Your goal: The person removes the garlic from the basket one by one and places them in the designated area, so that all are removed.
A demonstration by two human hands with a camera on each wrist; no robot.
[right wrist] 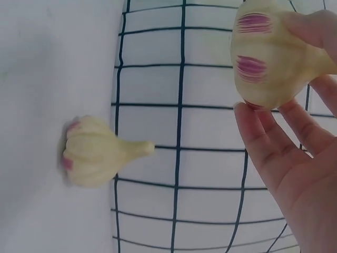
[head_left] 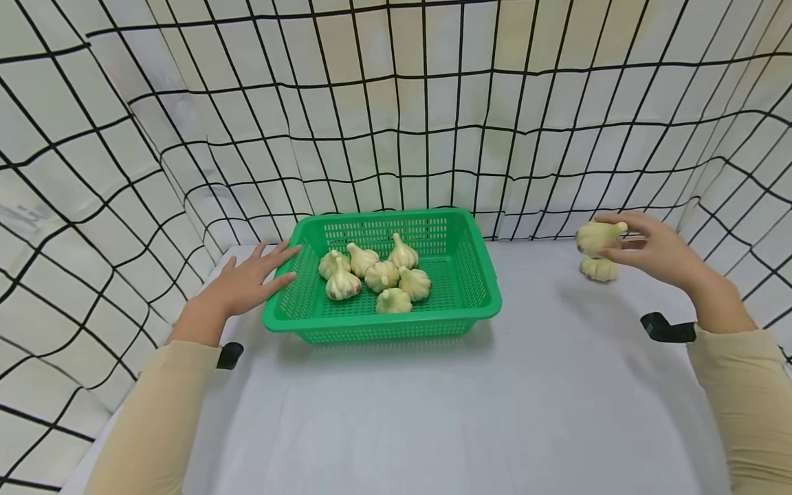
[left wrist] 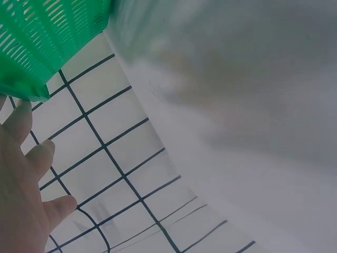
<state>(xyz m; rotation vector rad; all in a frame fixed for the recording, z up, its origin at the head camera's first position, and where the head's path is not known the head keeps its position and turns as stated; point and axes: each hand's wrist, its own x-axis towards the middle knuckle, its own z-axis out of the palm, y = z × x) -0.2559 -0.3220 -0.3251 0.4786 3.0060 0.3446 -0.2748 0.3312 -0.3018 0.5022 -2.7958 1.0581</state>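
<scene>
A: Where's the garlic?

B: Seven bulbs [head_left: 381,276] lie loosely together in the green basket [head_left: 383,331], one is in the right hand [head_left: 658,251], and another bulb [head_left: 599,270] lies on the desk [head_left: 396,412], just below the held bulb [head_left: 597,238] in the head view.

A: How are the hands set?

B: The right one pinches its bulb between thumb and fingers — probably because the round body gives a surer hold than the thin stem. The left hand [head_left: 250,278] has its fingers spread, their tips at the basket's left rim, perhaps to keep the light plastic from sliding.

A: And why would that basket sit in the middle?

B: I'd guess so that either hand can reach it.

A: What's hard to make out?

B: From the head, the held bulb covers part of the one on the desk; the right wrist view shows the two well apart, but its edge cuts off the held bulb's stem. In the left wrist view there's a big blur, and the hand is cropped — I can't tell how firmly those fingers press. In the basket, the rearmost left bulb is partly covered.
</scene>
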